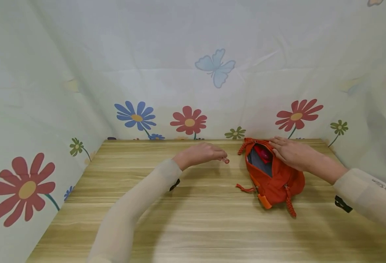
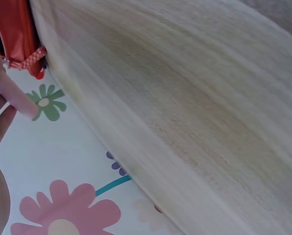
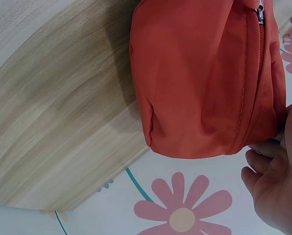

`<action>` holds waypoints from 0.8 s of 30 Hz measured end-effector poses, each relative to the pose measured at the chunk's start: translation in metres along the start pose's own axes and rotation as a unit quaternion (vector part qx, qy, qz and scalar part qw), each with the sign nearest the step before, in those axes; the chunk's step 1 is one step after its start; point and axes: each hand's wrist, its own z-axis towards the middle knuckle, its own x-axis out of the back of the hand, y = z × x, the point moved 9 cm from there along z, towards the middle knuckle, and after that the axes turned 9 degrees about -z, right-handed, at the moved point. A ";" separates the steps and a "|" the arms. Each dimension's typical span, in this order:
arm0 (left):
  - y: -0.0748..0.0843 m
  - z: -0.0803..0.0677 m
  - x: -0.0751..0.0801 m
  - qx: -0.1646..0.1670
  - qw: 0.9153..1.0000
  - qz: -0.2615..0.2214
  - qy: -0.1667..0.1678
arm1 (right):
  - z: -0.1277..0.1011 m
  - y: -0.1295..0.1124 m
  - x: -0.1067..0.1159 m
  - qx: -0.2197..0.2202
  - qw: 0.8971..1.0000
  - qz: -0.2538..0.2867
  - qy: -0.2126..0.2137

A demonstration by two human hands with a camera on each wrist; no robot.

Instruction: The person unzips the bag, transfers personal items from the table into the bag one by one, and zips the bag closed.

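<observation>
**Presently: pouch open, pink stick in hand**

Item: orange fabric zip pouch [image 1: 273,179], unzipped, lying on the wooden table [image 1: 193,219]. Your right hand [image 1: 293,151] rests flat-fingered on its top edge. Your left hand [image 1: 202,153] pinches a small pink cylindrical stick [image 2: 16,95], just beside the opening. Judged step: loading or unloading; next, align stick with mouth.

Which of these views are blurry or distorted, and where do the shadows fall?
Head view: sharp, with wide-angle bending at the edges; soft shadows lie under the left hand and beside the orange bag on the wooden table. Left wrist view: the table grain is smeared by blur. Right wrist view: fairly sharp, with a shadow left of the bag.
</observation>
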 end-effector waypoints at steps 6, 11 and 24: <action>0.002 0.004 0.003 -0.021 0.999 0.006 0.028 | 0.000 -0.001 0.000 0.000 1.000 0.001 -0.001; 0.006 0.009 0.008 -0.037 0.997 0.032 0.053 | 0.000 0.000 0.001 -0.002 1.000 0.002 0.003; 0.026 0.028 0.015 -0.080 0.989 0.081 0.092 | -0.001 -0.001 0.002 0.007 1.000 -0.003 0.009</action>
